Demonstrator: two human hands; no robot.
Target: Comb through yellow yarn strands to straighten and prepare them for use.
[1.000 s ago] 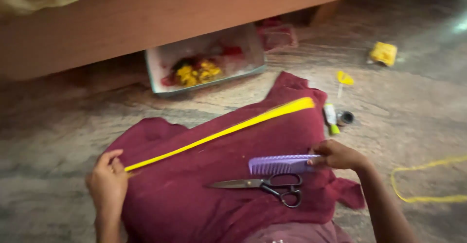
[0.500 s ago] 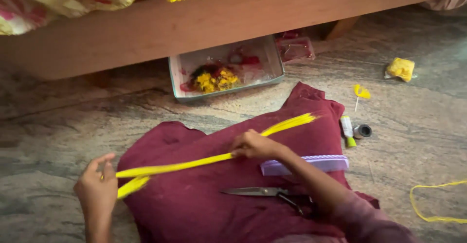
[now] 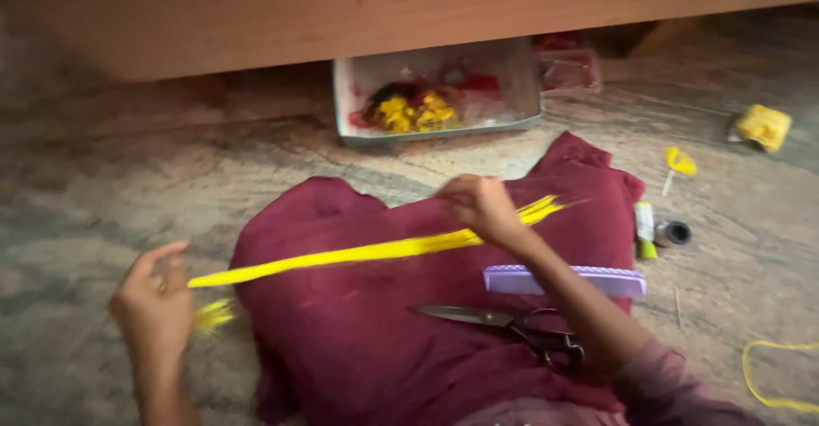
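A long yellow strip (image 3: 358, 253) lies stretched across a maroon cloth (image 3: 358, 341) spread on the floor. My left hand (image 3: 155, 302) pinches the strip's left end, where a frayed yellow bit hangs below. My right hand (image 3: 482, 207) grips the strip near its right end, whose frayed tip sticks out past my fingers. A purple comb (image 3: 512, 279) lies on the cloth under my right forearm, and dark-handled scissors (image 3: 503, 322) lie just below it, blades pointing left.
A shallow tray (image 3: 520, 123) with yellow and red bits sits under a wooden bed frame (image 3: 384, 4). On the stone floor at right are a small tube (image 3: 645, 228), a dark spool (image 3: 673, 232), yellow scraps (image 3: 762, 126) and a yellow cord (image 3: 772, 383).
My right hand left the comb, crossed leftward and took hold of the yellow strip. My left hand drew the strip's left end outward, off the cloth.
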